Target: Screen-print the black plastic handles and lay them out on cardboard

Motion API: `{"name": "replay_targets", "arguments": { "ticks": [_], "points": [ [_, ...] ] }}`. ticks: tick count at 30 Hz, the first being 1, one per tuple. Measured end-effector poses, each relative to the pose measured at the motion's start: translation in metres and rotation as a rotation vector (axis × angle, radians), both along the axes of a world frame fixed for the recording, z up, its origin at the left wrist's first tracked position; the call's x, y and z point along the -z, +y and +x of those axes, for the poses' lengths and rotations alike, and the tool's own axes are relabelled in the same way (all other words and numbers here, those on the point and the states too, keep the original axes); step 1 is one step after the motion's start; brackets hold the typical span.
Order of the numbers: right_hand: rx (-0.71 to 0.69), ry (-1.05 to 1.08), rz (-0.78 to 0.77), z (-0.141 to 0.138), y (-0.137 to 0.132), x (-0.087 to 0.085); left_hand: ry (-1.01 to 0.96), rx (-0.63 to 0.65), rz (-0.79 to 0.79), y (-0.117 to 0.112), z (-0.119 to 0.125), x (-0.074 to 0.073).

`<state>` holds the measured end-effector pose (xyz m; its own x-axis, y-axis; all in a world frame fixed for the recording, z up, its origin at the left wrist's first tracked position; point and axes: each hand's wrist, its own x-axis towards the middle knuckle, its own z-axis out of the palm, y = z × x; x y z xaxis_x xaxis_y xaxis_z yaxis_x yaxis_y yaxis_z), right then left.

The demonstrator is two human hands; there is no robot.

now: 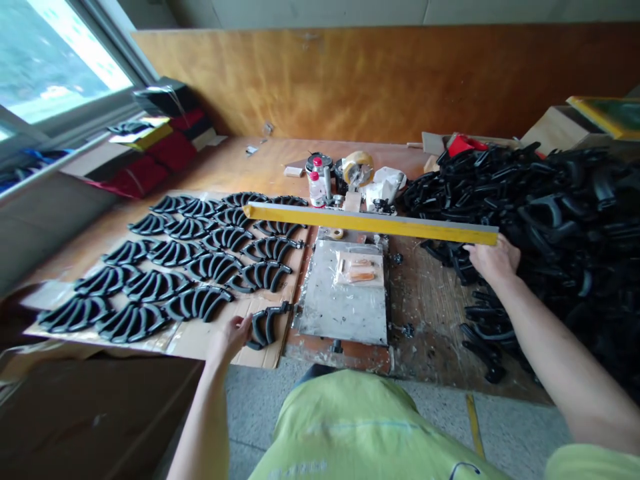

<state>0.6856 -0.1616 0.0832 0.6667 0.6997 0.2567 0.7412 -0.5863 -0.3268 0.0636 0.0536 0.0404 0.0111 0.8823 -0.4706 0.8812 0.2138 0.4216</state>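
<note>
On the front of the cardboard sheet (200, 337), my left hand (237, 333) is closed at the left side of a short row of black curved handles (264, 327), its fingertips on the nearest one. My right hand (495, 259) is closed beneath the right end of a yellow-edged bar (375, 223), beside the black pile. Part of its fingers is hidden, so I cannot tell whether it holds the bar or a piece from the pile. Between my hands lies a grey metal plate (345, 307) with a small pad under clear film (359, 269) on it.
Several fanned rows of black handles (155, 283) cover the cardboard at left. A large heap of black parts (565, 220) fills the right side. Behind the plate stand a red-capped bottle (316, 190) and a tape roll (357, 168). Red boxes (165, 157) sit by the window.
</note>
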Motion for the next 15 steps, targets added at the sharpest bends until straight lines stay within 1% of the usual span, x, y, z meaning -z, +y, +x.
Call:
{"name": "replay_targets", "arguments": {
  "ticks": [2, 3, 5, 7, 9, 11, 13, 15],
  "points": [
    [-0.044, 0.078, 0.038, -0.037, 0.017, 0.001, -0.163, 0.006, 0.062, 0.001, 0.026, -0.016],
    [-0.088, 0.176, 0.065, -0.058, 0.028, 0.004, -0.272, 0.016, 0.085, 0.001, 0.042, -0.027],
    [-0.254, 0.422, 0.159, -0.102, 0.052, 0.016, -0.495, 0.048, 0.128, 0.002, 0.078, -0.052],
    [-0.433, 0.528, 0.241, -0.14, 0.076, 0.033, -0.738, 0.063, 0.18, 0.005, 0.116, -0.082],
    [-0.61, 0.516, 0.261, -0.165, 0.096, 0.052, -0.974, 0.068, 0.24, 0.008, 0.15, -0.111],
    [-0.726, 0.424, 0.231, -0.179, 0.11, 0.067, -1.171, 0.08, 0.293, 0.012, 0.177, -0.136],
    [-0.766, 0.294, 0.186, -0.186, 0.117, 0.077, -1.297, 0.099, 0.331, 0.016, 0.195, -0.153],
    [-0.761, 0.185, 0.154, -0.19, 0.12, 0.082, -1.34, 0.106, 0.356, 0.017, 0.205, -0.161]
  ]
}}
